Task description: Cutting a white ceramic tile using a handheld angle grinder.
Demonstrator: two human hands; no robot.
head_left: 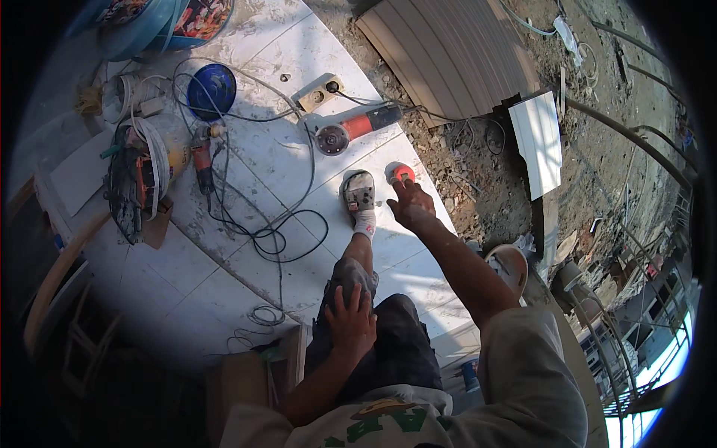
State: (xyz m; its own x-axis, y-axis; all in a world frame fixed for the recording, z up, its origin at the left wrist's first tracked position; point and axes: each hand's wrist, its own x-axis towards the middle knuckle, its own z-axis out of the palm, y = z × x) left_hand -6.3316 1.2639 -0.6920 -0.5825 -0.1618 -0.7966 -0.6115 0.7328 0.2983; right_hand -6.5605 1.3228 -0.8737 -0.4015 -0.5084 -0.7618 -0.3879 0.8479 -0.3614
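Observation:
My right hand [411, 205] reaches down to a small round red object [401, 171] on the white tiles, its fingertips at the object's near edge and its fingers apart; whether they touch it I cannot tell. My left hand [349, 325] lies spread on my left knee, holding nothing. My foot in a dusty sandal [358, 190] stands beside the red object. Above it lies a red and black angle grinder [362, 125] with a disc. A smaller red power tool [202, 160] lies to the left among looped cords.
A socket block [320, 95], blue lid [211, 89], blue bucket [164, 22] and pile of tools [142, 179] are on the tiled platform [261, 45]. Rubble [470, 172], stacked panels [448, 56], a white board [534, 142] and metal bars [646, 153] lie right of its edge.

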